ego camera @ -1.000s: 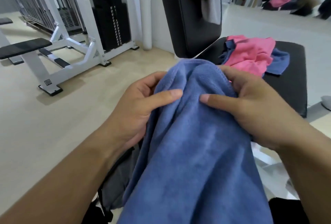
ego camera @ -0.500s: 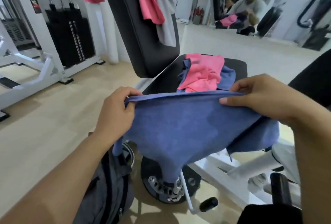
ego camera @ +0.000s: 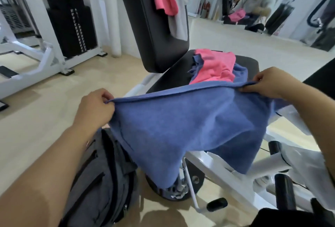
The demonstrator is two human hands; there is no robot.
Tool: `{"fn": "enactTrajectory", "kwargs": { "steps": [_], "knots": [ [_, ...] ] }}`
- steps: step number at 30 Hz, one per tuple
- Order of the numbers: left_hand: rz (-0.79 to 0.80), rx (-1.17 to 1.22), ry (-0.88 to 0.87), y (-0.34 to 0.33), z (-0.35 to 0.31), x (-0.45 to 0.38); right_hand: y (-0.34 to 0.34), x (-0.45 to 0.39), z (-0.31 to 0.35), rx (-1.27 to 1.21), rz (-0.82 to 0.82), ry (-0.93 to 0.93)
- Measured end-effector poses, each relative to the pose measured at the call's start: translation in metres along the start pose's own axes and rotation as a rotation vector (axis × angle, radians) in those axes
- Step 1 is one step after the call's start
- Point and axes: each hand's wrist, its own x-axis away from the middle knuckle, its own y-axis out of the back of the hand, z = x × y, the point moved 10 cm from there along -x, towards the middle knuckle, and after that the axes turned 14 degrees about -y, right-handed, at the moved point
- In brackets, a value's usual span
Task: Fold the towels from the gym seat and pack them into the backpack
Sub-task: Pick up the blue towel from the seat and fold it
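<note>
The left hand (ego camera: 94, 107) and right hand (ego camera: 272, 83) had drawn the bunched blue towel (ego camera: 190, 127) taut, fingers pinching its top corners above the backpack (ego camera: 97, 177); folding could begin.

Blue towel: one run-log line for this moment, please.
blue towel spread | left hand, right hand pinch top edge | backpack below | more towels on seat

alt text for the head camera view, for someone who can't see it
A person's left hand and right hand pinch the top edge of a blue towel stretched between them. A grey backpack sits below; behind, pink and blue towels lie piled on a black gym seat.
</note>
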Motion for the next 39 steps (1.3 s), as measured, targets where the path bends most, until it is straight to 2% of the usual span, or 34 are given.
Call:
{"fn": "enactTrajectory", "kwargs": {
  "steps": [4, 6, 7, 9, 11, 12, 15, 18, 21, 22, 25, 27, 28, 32, 33, 34, 39],
  "knots": [
    [0.038, 0.222, 0.2, -0.001, 0.027, 0.009, -0.008, -0.004, -0.03, 0.025, 0.065, -0.142],
    [0.064, 0.383, 0.269, 0.0, 0.016, 0.015, -0.003, 0.005, -0.026, 0.014, 0.081, -0.136],
    [0.101, 0.528, 0.303, -0.006, 0.002, 0.02, -0.004, 0.016, -0.017, -0.075, 0.152, -0.111],
    [0.183, 0.802, 0.319, -0.02, -0.04, 0.028, -0.017, 0.051, 0.018, -0.439, 0.455, -0.026],
    [0.243, 0.921, 0.255, -0.032, -0.08, 0.034, -0.028, 0.099, 0.068, -0.777, 0.751, 0.14],
    [0.271, 0.959, 0.209, -0.04, -0.099, 0.039, -0.033, 0.118, 0.088, -0.868, 0.815, 0.208],
    [0.35, 1.035, 0.062, -0.062, -0.134, 0.052, -0.056, 0.153, 0.127, -0.901, 0.814, 0.347],
    [0.268, 0.989, 0.005, -0.068, -0.13, 0.051, -0.078, 0.17, 0.14, -0.893, 0.814, 0.421],
    [0.228, 1.043, 0.007, -0.07, -0.121, 0.049, -0.084, 0.17, 0.132, -0.988, 0.821, 0.382],
    [0.214, 1.054, 0.003, -0.069, -0.121, 0.049, -0.081, 0.168, 0.13, -0.964, 0.76, 0.401],
    [0.148, 1.092, -0.001, -0.066, -0.124, 0.051, -0.057, 0.159, 0.122, -0.879, 0.381, 0.474],
    [0.099, 1.085, -0.005, -0.065, -0.123, 0.051, -0.051, 0.157, 0.12, -0.918, 0.298, 0.474],
    [0.077, 1.082, -0.003, -0.065, -0.121, 0.051, -0.054, 0.158, 0.122, -0.913, 0.338, 0.492],
    [0.057, 1.082, 0.008, -0.059, -0.116, 0.051, -0.066, 0.18, 0.138, -0.901, 0.74, 0.617],
    [0.057, 1.076, 0.002, -0.056, -0.117, 0.051, -0.064, 0.182, 0.139, -0.872, 0.747, 0.649],
    [0.055, 1.067, -0.01, -0.052, -0.117, 0.051, -0.061, 0.182, 0.14, -0.841, 0.687, 0.679],
    [-0.019, 0.958, -0.107, -0.037, -0.122, 0.052, -0.035, 0.172, 0.137, -0.769, 0.159, 0.707]
  ]
}}
